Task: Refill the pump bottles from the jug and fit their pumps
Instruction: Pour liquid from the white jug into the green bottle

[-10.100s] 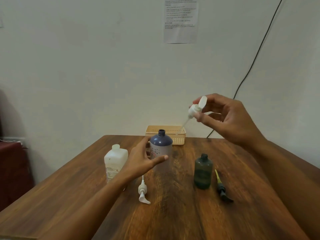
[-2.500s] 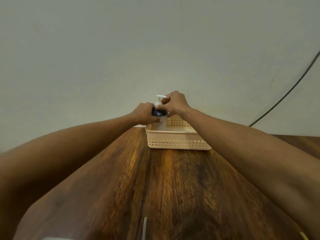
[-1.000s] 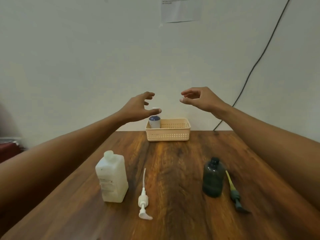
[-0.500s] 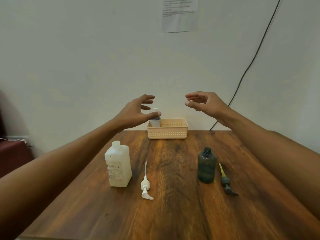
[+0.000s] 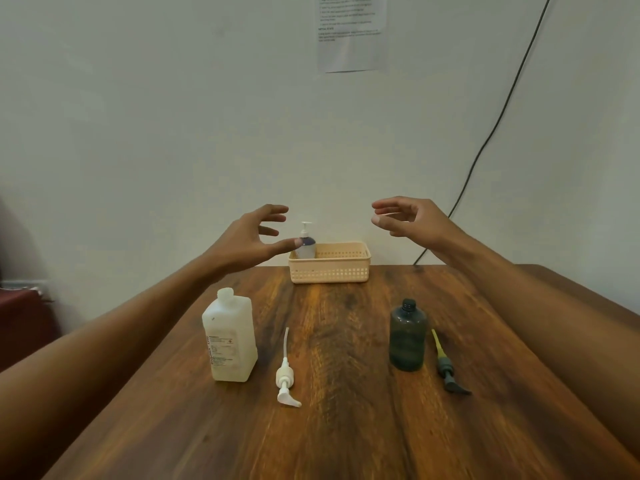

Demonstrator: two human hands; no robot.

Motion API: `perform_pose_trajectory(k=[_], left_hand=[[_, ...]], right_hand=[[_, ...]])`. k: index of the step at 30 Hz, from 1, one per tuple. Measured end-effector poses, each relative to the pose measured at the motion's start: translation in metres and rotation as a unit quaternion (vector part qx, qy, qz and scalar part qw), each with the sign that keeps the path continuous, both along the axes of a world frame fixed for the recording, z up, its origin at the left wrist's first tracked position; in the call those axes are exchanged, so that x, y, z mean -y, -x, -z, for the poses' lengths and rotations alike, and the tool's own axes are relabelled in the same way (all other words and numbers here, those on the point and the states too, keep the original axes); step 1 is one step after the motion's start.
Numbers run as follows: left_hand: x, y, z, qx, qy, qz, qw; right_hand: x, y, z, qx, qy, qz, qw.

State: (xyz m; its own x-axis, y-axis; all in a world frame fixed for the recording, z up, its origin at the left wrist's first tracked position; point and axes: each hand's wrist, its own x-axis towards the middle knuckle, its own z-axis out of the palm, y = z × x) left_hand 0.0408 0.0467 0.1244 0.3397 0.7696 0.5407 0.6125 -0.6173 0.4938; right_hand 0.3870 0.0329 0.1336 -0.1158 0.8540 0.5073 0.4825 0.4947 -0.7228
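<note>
A purple pump bottle [image 5: 307,244] with its white pump fitted stands in the left end of the beige basket [image 5: 330,271] at the table's far edge. On the table stand a white square jug [image 5: 230,339], capless, and a dark green bottle [image 5: 407,336] with an open neck. A white pump [image 5: 286,375] lies between them, and a dark pump with a yellow tube [image 5: 446,365] lies right of the green bottle. My left hand [image 5: 250,240] and my right hand [image 5: 409,218] hover above the table, fingers spread, holding nothing.
The wooden table [image 5: 346,427] reaches to a pale wall. A printed sheet [image 5: 351,31] is stuck on the wall and a black cable [image 5: 491,129] runs down to the table's back right. A dark red object [image 5: 20,317] sits at far left.
Both hands let go of the purple pump bottle in the basket and drew back toward me, staying empty. In the last half second they barely moved.
</note>
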Motion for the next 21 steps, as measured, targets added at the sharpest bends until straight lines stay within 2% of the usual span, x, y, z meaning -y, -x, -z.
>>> perform_pose_trajectory(k=[6, 12, 21], left_hand=[[0.014, 0.036, 0.037, 0.012, 0.031, -0.063, 0.997], [0.03, 0.072, 0.09, 0.035, 0.082, -0.112, 0.99], [0.047, 0.08, 0.154, 0.154, 0.111, -0.129, 0.973]], right_hand=[[0.017, -0.012, 0.034, 0.027, 0.03, 0.005, 0.999], [0.037, -0.022, 0.086, 0.044, 0.119, -0.005, 0.992], [0.048, -0.037, 0.141, 0.097, 0.186, -0.005, 0.978]])
